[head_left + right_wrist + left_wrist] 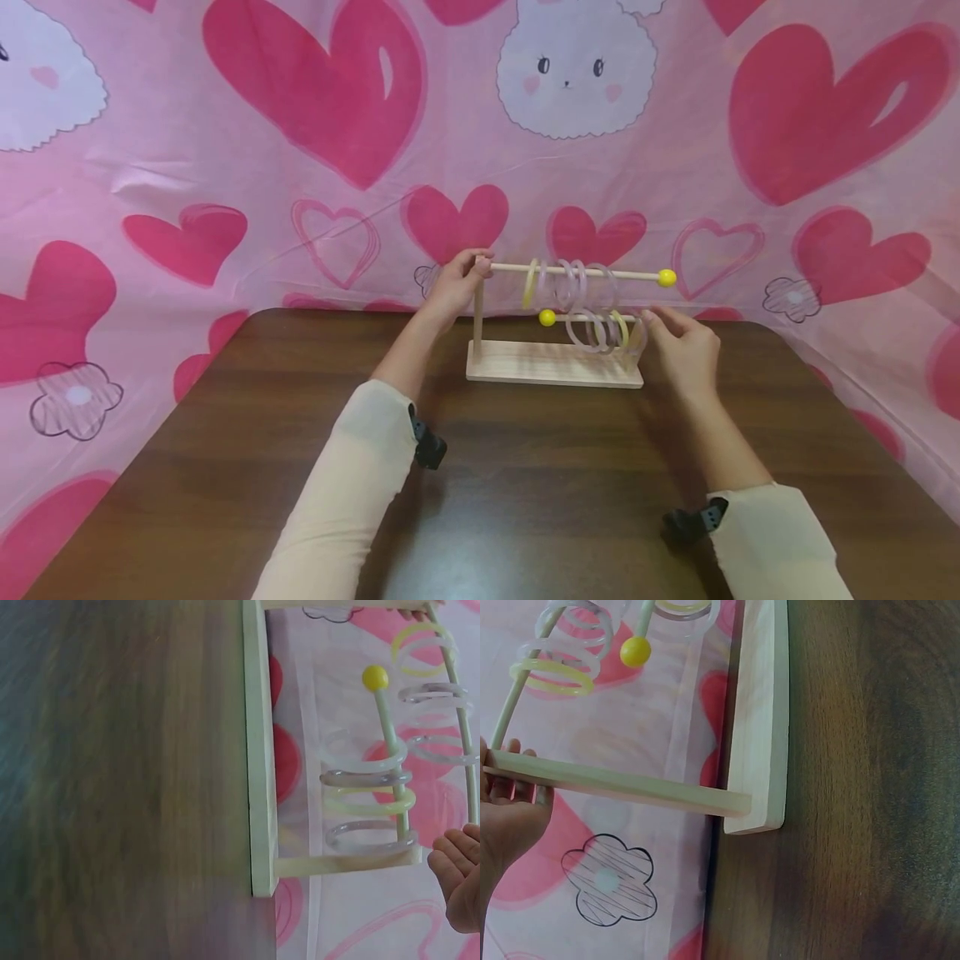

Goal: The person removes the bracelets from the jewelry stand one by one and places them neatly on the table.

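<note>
A pale wooden stand point(555, 367) with two posts and two rods stands on the table. The upper rod point(637, 275) reaches right from the taller left post and ends in a yellow ball. A lower rod runs left from the shorter right post to another yellow ball point(547, 317). Translucent clear and yellow rings point(529, 283) hang on both rods. My left hand point(453, 287) grips the top of the left post, its fingers behind the wood in the left wrist view. My right hand point(686, 350) has its fingertips right at the top of the right post point(345, 865).
The brown wooden table point(525, 500) reaches back to a pink cloth point(465, 158) with hearts and white animal faces, which also hangs at both sides. Black devices point(429, 446) sit at the cuffs of both light sleeves.
</note>
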{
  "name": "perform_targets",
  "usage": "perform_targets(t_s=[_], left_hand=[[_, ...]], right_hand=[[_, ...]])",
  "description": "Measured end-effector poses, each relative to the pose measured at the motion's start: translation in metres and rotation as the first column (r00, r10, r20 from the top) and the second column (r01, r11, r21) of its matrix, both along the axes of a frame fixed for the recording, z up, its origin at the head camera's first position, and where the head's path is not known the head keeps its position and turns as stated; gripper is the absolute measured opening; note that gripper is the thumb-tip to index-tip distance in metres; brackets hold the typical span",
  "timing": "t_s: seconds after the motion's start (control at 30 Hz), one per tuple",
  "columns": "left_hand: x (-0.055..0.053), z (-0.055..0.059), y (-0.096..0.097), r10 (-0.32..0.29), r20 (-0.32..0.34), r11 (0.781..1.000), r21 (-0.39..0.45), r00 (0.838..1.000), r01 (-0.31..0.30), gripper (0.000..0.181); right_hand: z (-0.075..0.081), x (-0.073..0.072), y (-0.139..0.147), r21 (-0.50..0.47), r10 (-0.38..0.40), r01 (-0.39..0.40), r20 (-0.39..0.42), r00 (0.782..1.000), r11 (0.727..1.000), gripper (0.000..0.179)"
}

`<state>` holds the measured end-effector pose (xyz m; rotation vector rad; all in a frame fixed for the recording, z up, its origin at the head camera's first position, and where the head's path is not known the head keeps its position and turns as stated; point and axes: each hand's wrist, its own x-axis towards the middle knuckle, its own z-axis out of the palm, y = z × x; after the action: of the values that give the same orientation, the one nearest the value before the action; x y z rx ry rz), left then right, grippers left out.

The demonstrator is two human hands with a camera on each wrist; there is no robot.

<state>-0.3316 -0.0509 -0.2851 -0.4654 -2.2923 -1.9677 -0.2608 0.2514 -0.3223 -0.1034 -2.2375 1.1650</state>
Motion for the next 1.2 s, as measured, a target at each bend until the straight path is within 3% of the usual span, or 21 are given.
perform_targets(t_s=[0.53, 0.77, 1.2], left_hand=[[-0.004, -0.005, 0.0, -0.021, -0.009, 0.996, 0.081, 1.0, 0.022, 0.035], [-0.006, -0.007, 0.002, -0.013, -0.006, 0.993, 0.113, 1.0, 0.013, 0.034], [-0.005, -0.009, 0.003, -0.031, -0.021, 0.986, 0.165, 0.999, 0.034, 0.033]], right_hand=[[0.011, -0.018, -0.021, -0.017, 0.086, -0.086, 0.015, 0.996, 0.996, 0.043], [0.014, -0.021, -0.026, -0.083, 0.119, -0.116, 0.032, 0.992, 0.99, 0.043], [0.016, -0.023, -0.032, -0.077, 0.144, -0.138, 0.088, 0.986, 0.988, 0.041]])
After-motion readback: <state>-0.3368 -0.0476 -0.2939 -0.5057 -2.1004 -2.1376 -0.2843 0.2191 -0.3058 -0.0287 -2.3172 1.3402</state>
